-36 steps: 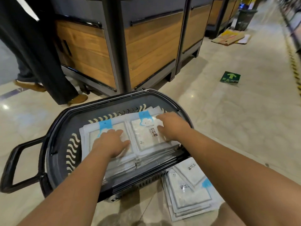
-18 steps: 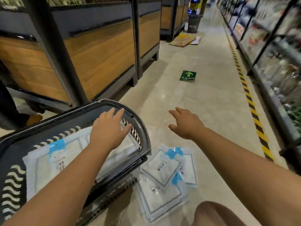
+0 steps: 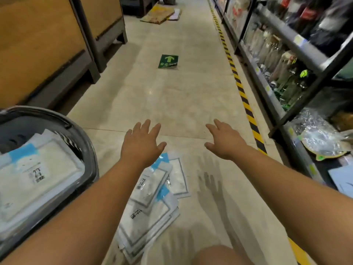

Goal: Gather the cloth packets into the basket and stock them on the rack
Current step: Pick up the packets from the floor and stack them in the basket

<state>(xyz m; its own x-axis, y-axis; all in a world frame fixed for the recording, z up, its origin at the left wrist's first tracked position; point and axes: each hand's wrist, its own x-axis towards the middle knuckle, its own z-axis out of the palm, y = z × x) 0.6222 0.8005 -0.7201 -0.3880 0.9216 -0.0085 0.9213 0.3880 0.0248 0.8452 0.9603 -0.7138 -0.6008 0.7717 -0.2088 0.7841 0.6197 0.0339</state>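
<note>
A dark plastic basket (image 3: 89, 150) stands on the floor at the left, holding stacked white cloth packets (image 3: 36, 175) with blue labels. Several more cloth packets (image 3: 152, 199) lie in a loose pile on the floor just right of the basket. My left hand (image 3: 142, 144) hovers over the far end of that pile, fingers spread, holding nothing. My right hand (image 3: 223, 140) is stretched out over bare floor to the right of the pile, fingers straight and empty. Both hands cast shadows on the tiles.
Wooden display units (image 3: 47, 44) line the left side. A metal rack (image 3: 298, 77) with bagged goods runs along the right, behind a yellow-black floor stripe (image 3: 242, 96). A green arrow sticker (image 3: 168, 61) and flattened cardboard (image 3: 158, 16) lie further down the aisle. My knee (image 3: 219, 255) shows at the bottom.
Both hands have left the packets in the basket and swung right over the floor pile. The view has turned right, toward the aisle and rack.
</note>
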